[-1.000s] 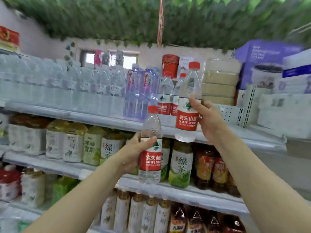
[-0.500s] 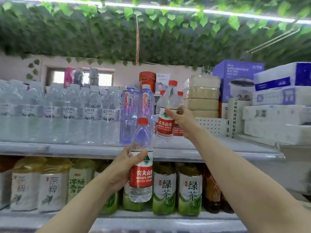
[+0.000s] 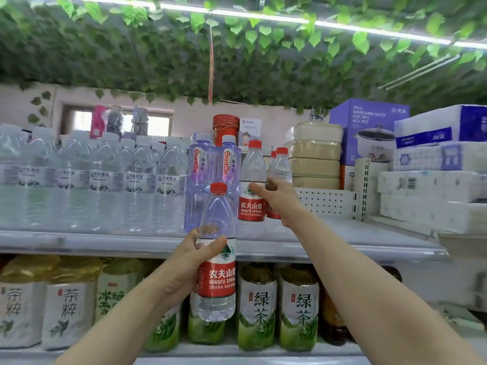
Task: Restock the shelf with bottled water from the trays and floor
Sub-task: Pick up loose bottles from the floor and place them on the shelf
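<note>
Right grip [image 3: 280, 198] curls round a bottle [image 3: 251, 177] upright on the shelf [image 3: 342, 241] right of the purple bottles [image 3: 200, 180], seemingly mid-placement; left grip [image 3: 188, 262] clasps a second bottle [image 3: 217, 280], nearer, to shelve alongside next.

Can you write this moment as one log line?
left hand: grips spare bottle, not yet shelved | right hand: holds shelf bottle upright on top shelf, beside purple bottles
</note>
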The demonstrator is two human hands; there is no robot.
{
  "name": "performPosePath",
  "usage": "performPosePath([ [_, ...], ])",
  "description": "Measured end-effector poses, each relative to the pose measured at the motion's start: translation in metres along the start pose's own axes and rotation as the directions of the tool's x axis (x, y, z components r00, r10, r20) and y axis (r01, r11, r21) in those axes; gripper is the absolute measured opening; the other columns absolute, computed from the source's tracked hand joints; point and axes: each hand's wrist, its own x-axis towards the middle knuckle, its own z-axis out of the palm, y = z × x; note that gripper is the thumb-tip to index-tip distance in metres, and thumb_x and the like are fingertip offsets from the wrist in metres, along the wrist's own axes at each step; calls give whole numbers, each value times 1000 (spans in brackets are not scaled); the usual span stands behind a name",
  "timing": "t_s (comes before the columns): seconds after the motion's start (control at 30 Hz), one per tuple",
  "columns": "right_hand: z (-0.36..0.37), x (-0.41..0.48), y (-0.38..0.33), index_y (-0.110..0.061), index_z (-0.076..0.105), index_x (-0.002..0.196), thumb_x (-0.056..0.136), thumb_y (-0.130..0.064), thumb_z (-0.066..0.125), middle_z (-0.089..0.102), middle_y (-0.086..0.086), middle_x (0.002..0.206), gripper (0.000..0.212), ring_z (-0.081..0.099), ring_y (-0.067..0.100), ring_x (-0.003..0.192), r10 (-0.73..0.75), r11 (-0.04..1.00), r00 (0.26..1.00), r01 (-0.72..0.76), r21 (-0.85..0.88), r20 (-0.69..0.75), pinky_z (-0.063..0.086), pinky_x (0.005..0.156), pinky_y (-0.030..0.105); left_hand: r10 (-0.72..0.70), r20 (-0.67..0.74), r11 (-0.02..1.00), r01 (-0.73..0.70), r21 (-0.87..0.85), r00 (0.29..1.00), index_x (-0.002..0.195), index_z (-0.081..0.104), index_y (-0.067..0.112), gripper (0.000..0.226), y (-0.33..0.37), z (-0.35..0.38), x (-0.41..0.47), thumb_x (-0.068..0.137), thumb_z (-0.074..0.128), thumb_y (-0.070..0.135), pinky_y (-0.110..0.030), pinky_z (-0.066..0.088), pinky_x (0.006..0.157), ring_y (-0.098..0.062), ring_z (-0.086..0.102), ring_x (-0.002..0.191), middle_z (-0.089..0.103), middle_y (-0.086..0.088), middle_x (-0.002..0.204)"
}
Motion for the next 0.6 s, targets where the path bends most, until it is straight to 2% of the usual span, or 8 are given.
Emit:
performPosePath([
  [0.07,-1,0,1,-22,65,125,88,-29,79,73,1,111,40,71,20,96,-20,1000,1000,19,-13,-10,59,74,37,-3,-3,1000,3,20,1000,130,54,23,104,1,2,-1,38,98,47,-41,58,76,-31,73,99,74,-13,111],
  [0.13,-1,-1,0,-24,64,127,88,-30,79,72,0,111,42,70,19,97,-32,999,999,32,-31,-12,58,75,36,-5,-13,1000,5,20,1000,129,54,24,112,2,3,-2,30,99,51,-40,58,76,-31,73,98,74,-13,111],
  [0.2,-1,-1,-1,-23,64,128,89,-30,77,72,1,111,41,70,20,97,-37,999,999,37,-34,-6,58,77,36,-8,-15,1000,8,11,1000,130,53,22,100,3,4,-4,44,98,46,-41,57,77,-31,73,98,74,-14,111],
  [0.27,-1,-1,-2,-22,65,129,92,-28,75,72,4,112,40,70,22,99,-42,998,999,42,-39,6,59,80,38,-5,-21,1000,5,4,1000,131,52,19,75,4,4,-8,67,87,34,-42,57,80,-32,72,98,74,-14,110],
  [0.3,0,-1,-2,-22,65,130,92,-28,74,72,5,113,39,70,23,100,-41,998,999,42,-41,14,59,82,39,-8,-26,1000,9,8,1000,131,52,18,67,5,4,-9,72,80,29,-42,56,82,-32,72,97,74,-14,109],
  [0.47,-4,-1,-2,-22,63,127,95,-27,70,70,7,116,33,69,25,104,-35,998,998,37,-48,54,58,92,45,-5,-51,1000,5,-3,999,131,51,15,63,11,6,-18,73,75,23,-43,56,85,-31,71,96,74,-15,110],
  [0.6,-6,-4,-5,-19,60,133,98,-28,66,69,8,119,37,68,23,102,-25,998,995,31,-62,100,57,88,41,-2,-62,1000,2,0,998,131,51,17,64,12,5,-22,73,75,23,-42,57,83,-30,72,95,73,-16,112],
])
